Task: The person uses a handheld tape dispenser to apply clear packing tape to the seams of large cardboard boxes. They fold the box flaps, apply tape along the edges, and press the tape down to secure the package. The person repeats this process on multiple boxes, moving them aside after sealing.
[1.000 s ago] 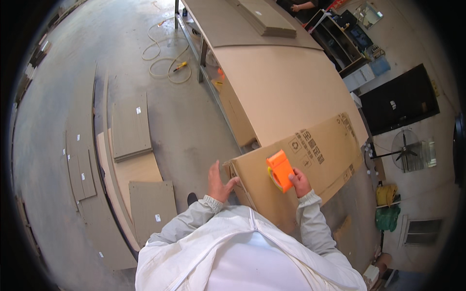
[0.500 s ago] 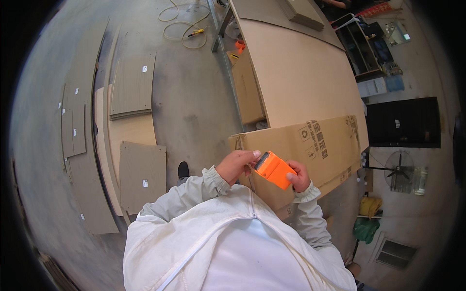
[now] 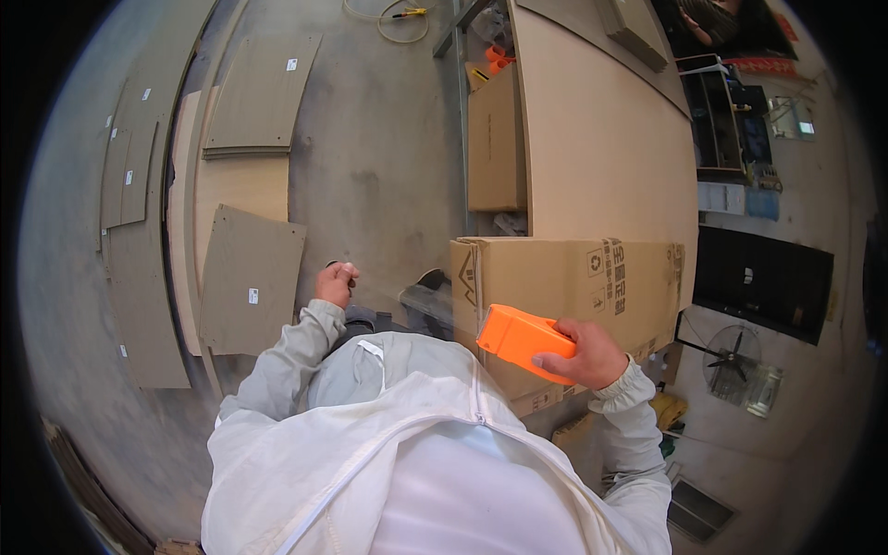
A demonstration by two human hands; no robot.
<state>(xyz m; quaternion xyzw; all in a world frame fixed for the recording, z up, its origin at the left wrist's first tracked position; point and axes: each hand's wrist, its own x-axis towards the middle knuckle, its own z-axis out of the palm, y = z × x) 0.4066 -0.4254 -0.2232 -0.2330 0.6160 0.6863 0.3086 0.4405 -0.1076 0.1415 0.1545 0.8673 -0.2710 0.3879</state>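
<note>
the left hand (image 3: pixel 335 284) has pulled away, pinched closed, apparently drawing clear tape (image 3: pixel 429 303) from the orange dispenser (image 3: pixel 516 339) the right hand (image 3: pixel 598 355) grips.

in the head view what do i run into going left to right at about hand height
long grey-brown panel, shorter grey-brown panel, left grip, orange tape dispenser, right grip, fan
</note>
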